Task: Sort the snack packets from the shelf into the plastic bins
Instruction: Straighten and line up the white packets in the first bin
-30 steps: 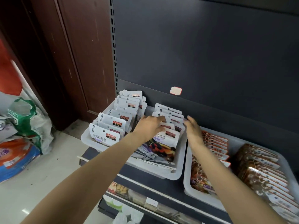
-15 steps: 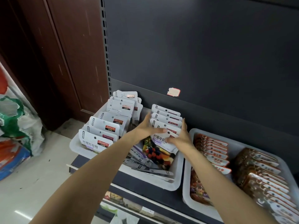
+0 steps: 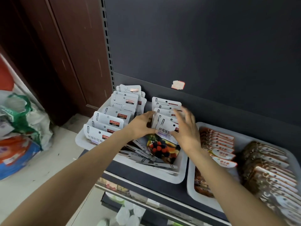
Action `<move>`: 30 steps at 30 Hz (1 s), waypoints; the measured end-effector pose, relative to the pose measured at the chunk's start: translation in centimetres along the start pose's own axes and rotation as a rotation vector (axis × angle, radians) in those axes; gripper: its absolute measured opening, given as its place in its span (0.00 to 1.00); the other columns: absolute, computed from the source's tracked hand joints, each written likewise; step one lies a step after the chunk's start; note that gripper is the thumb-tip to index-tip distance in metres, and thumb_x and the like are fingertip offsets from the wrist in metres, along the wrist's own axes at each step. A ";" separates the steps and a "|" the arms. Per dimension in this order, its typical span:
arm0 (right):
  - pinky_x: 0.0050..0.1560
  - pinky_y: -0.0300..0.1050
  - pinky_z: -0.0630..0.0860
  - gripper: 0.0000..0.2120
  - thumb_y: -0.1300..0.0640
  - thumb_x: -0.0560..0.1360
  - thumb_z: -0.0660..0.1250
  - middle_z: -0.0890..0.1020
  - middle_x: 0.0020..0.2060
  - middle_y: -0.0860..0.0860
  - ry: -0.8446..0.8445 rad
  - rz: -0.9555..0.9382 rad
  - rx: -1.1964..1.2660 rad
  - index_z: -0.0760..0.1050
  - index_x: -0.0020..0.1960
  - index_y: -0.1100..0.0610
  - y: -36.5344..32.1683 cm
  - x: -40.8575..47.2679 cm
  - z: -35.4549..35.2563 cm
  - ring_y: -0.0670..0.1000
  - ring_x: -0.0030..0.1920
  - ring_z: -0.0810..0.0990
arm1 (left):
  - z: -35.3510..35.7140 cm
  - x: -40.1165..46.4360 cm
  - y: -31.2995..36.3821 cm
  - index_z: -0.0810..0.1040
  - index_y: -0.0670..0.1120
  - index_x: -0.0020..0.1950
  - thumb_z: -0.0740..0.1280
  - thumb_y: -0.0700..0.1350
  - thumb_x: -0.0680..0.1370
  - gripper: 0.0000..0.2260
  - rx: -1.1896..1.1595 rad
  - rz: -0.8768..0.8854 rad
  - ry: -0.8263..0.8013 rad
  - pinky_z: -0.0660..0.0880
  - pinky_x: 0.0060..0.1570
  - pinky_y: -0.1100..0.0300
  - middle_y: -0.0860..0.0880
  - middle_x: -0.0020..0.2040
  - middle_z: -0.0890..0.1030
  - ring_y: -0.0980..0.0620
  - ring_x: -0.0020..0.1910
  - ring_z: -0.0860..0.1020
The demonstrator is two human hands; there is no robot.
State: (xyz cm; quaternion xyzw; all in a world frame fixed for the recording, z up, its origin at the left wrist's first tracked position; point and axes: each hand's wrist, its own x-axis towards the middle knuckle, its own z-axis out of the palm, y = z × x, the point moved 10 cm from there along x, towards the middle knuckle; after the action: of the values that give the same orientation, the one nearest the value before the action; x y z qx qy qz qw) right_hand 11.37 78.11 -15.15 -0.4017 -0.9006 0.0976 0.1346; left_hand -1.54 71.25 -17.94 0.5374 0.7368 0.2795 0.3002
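Since half a second ago the right hand point(image 3: 185, 131) has lifted off the front berry packet point(image 3: 164, 136) and now hovers with fingers spread and blurred over the upright white packets point(image 3: 166, 108). The left hand point(image 3: 141, 126) holds that front packet's left edge between curled fingers and thumb. Both work inside the left white bin point(image 3: 177, 178), on the dark shelf point(image 3: 143, 176). At three o'clock sits a second bin point(image 3: 192, 186) of orange and brown packets point(image 3: 224, 149). At twelve o'clock, a torn sticker point(image 3: 178, 84).
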 end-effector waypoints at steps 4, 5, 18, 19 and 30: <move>0.64 0.50 0.72 0.30 0.66 0.73 0.67 0.65 0.70 0.50 -0.002 -0.133 0.033 0.64 0.72 0.54 -2.2 -2.0 0.1 0.52 0.69 0.64 | -1.5 -3.1 0.9 0.72 0.44 0.67 0.69 0.44 0.76 0.20 0.108 0.083 0.050 0.67 0.56 0.70 0.47 0.64 0.77 0.52 0.62 0.75; 0.66 0.48 0.70 0.30 0.65 0.74 0.66 0.64 0.71 0.49 -0.012 -0.120 0.049 0.62 0.74 0.54 -2.2 -2.3 0.1 0.51 0.70 0.63 | -1.7 -4.0 1.1 0.74 0.44 0.65 0.69 0.44 0.76 0.18 0.133 0.108 0.032 0.67 0.54 0.73 0.48 0.62 0.78 0.53 0.59 0.76; 0.68 0.42 0.63 0.29 0.58 0.78 0.64 0.63 0.73 0.51 -0.062 0.167 0.269 0.59 0.76 0.54 -2.4 -7.8 -0.2 0.50 0.72 0.63 | -2.0 -8.0 -0.6 0.76 0.51 0.61 0.65 0.43 0.78 0.12 0.813 0.232 -0.077 0.70 0.55 0.56 0.47 0.59 0.78 0.45 0.57 0.76; 0.68 0.42 0.63 0.29 0.57 0.78 0.65 0.63 0.73 0.51 -0.085 0.210 0.294 0.58 0.76 0.54 -2.0 -8.0 0.1 0.50 0.72 0.64 | -2.0 -7.8 -0.3 0.77 0.51 0.60 0.62 0.41 0.79 0.11 0.822 0.222 -0.051 0.70 0.52 0.56 0.46 0.57 0.79 0.45 0.55 0.77; 0.50 0.38 0.75 0.15 0.59 0.77 0.66 0.81 0.54 0.52 0.002 0.314 0.375 0.75 0.63 0.58 0.7 -8.5 -1.4 0.50 0.52 0.79 | 0.0 -3.3 3.6 0.79 0.49 0.60 0.63 0.41 0.79 0.11 0.250 0.153 0.052 0.75 0.54 0.55 0.46 0.58 0.81 0.47 0.56 0.78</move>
State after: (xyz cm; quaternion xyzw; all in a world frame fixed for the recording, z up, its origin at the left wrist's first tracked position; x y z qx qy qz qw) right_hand 17.79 72.29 -15.48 -0.5048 -0.7930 0.2826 0.1909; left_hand 1.48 69.03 -14.81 0.6177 0.7304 0.2213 0.1895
